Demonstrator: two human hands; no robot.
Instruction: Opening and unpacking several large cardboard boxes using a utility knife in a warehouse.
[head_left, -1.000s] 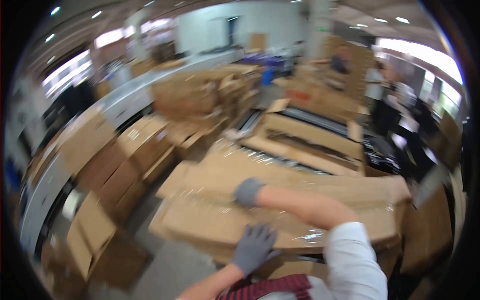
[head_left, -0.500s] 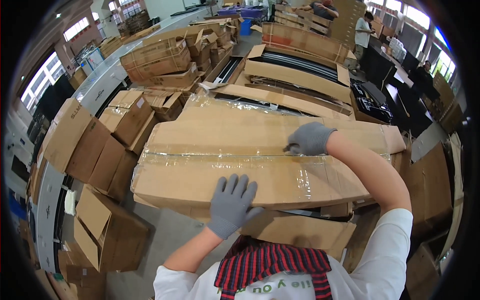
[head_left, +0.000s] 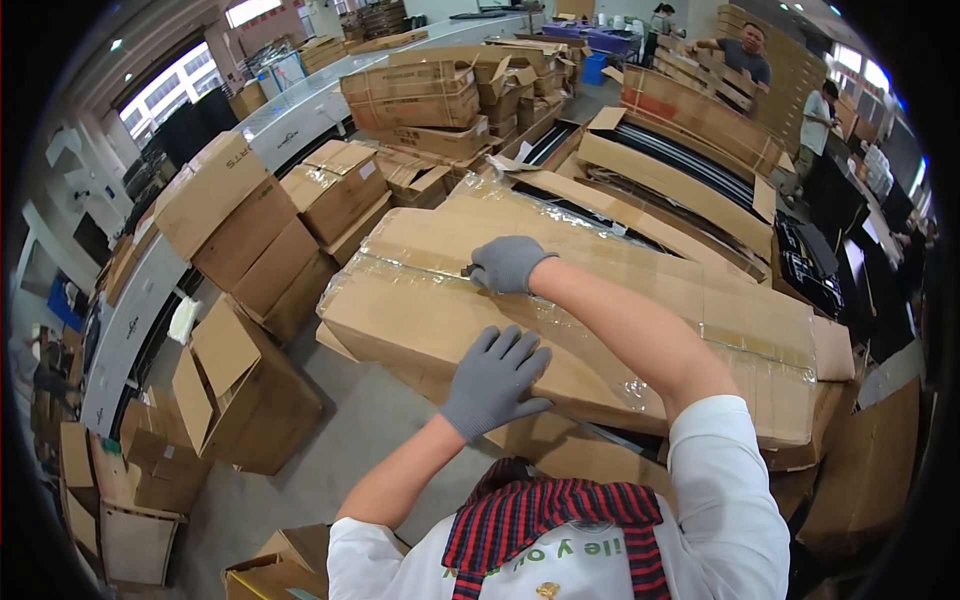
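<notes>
A long, flat cardboard box (head_left: 590, 345) lies before me, with clear tape along its middle seam. My right hand (head_left: 512, 264), in a grey glove, is closed at the seam toward the box's left part. From its fingers pokes the dark tip of a small hand tool (head_left: 468, 270); the glove hides the rest, so its kind is unclear. My left hand (head_left: 497, 382), also gloved in grey, rests on the box's near edge with fingers spread and nothing in it.
Opened long cartons with dark strips (head_left: 690, 155) lie beyond the box. Stacked cartons (head_left: 410, 95) stand far left, beside a long white conveyor-like bench (head_left: 130, 325). An open carton (head_left: 250, 390) sits on the floor (head_left: 350, 440) at left. Two people (head_left: 745, 60) (head_left: 815, 120) are at the far right.
My right hand has moved left along the seam with the small tool. My left hand remains spread on the near edge. The view has turned left, so the box appears tilted.
</notes>
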